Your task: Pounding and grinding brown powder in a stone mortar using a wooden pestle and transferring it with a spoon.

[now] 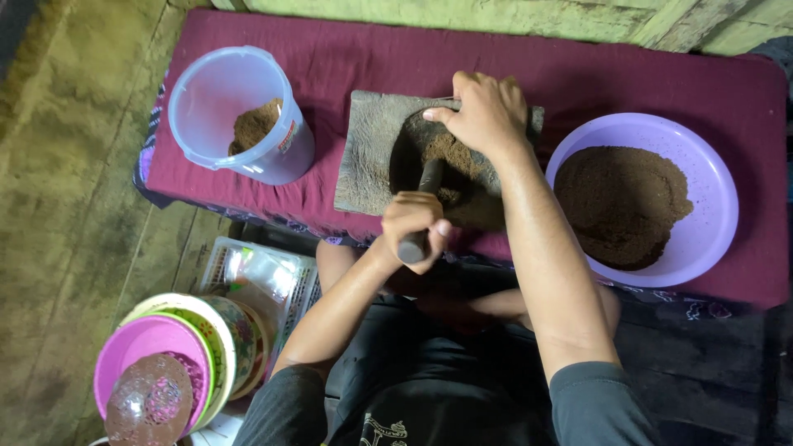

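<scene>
You are looking down at your own two bare arms, seated before a low tabletop (347,58) covered in a dark red cloth.

Far to the left of your left hand, near your knee, a stack of bowls (178,363) sits on the floor, pink and patterned, with a clear domed lid on top. Beside it lies a white basket (248,268) holding plastic wrapping.

On the tabletop, up and to the left of your left hand, a clear plastic jar (239,116) stands open with some brown powder at its bottom.

Your left hand (415,227) is closed in a fist around the near end of a dark stone pestle (421,211). The pestle runs away from you, out of the fist, onto a grey stone grinding slab (376,153). Brown powder (450,161) is heaped on the slab, just beyond your left hand and directly below your right hand.

Your right hand (483,111) rests palm down on the far edge of the slab, fingers curled over the rim, touching the stone beside the powder.

To the right of your right forearm, a lilac plastic bowl (710,182) sits on the cloth, holding a wide mound of the same brown powder.
</scene>
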